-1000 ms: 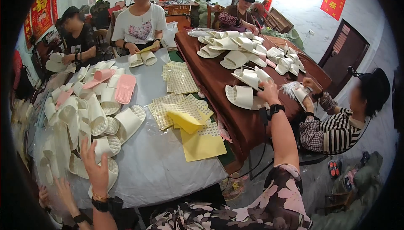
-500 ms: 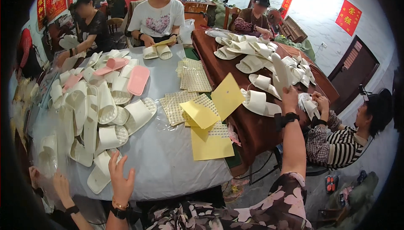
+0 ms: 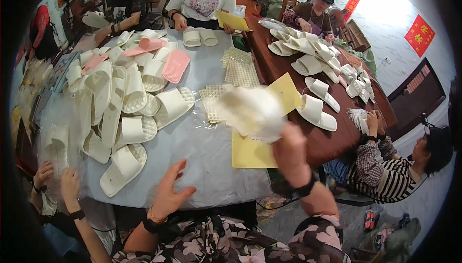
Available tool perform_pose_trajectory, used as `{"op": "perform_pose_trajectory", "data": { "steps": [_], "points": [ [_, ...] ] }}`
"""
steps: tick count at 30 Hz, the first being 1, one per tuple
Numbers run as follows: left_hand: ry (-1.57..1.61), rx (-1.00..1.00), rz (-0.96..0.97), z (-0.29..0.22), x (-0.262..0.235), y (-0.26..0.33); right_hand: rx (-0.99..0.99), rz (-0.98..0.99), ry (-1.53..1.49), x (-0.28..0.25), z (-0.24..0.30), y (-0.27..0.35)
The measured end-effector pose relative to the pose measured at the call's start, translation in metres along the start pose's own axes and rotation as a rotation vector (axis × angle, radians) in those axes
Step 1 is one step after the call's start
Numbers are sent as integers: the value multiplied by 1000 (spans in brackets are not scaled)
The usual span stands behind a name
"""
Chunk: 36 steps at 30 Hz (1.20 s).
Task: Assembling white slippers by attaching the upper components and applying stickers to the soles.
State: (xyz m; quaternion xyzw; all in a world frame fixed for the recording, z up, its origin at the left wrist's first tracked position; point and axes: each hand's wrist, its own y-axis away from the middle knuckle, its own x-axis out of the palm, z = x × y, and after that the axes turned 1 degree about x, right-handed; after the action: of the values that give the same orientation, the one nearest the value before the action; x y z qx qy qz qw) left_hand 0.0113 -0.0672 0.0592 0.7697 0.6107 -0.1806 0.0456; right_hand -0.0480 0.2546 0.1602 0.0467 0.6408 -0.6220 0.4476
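Observation:
A white slipper (image 3: 257, 111), smeared by motion, is gripped in my right hand (image 3: 291, 152) above the yellow sheets near the table's right edge. My left hand (image 3: 172, 190) holds nothing; its fingers are apart over the front of the grey-covered table (image 3: 207, 186). Nearest to that hand lies a single white slipper (image 3: 123, 169), at the front of a heap of white slippers (image 3: 108, 97). Two pink slippers (image 3: 176, 65) show in the heap. Under the moving slipper are a yellow sheet (image 3: 252, 153) and sticker sheets (image 3: 240, 72) with rows of small marks.
To the right, a brown-covered table (image 3: 332, 140) bears more white slippers (image 3: 321, 111). A co-worker in stripes (image 3: 385, 176) handles a slipper there. At left, another person's hands (image 3: 70, 183) hold a slipper in clear plastic (image 3: 58, 142). Several people sit or stand at the far side.
My right hand has brought the slipper left and down from the brown table to over the yellow sheets. My left hand has moved right. The whole view has shifted.

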Motion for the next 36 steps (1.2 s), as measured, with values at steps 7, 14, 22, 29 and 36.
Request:
{"op": "perform_pose_trajectory", "data": {
  "steps": [7, 14, 22, 29, 36],
  "points": [
    [963, -303, -53, 43, 13, 18, 107, 718, -387, 76, 85, 69],
    [770, -468, -334, 68, -15, 34, 398, 69, 528, 46, -93, -5],
    [-588, 34, -604, 30, -10, 17, 443, 164, 692, 73, -150, -10],
    [-485, 364, -159, -26, 38, -84, 413, 353, 126, 127, -68, 24],
    [-802, 368, 193, 10, 91, -150, 313, 212, 41, 62, -93, 15]
  ]
}}
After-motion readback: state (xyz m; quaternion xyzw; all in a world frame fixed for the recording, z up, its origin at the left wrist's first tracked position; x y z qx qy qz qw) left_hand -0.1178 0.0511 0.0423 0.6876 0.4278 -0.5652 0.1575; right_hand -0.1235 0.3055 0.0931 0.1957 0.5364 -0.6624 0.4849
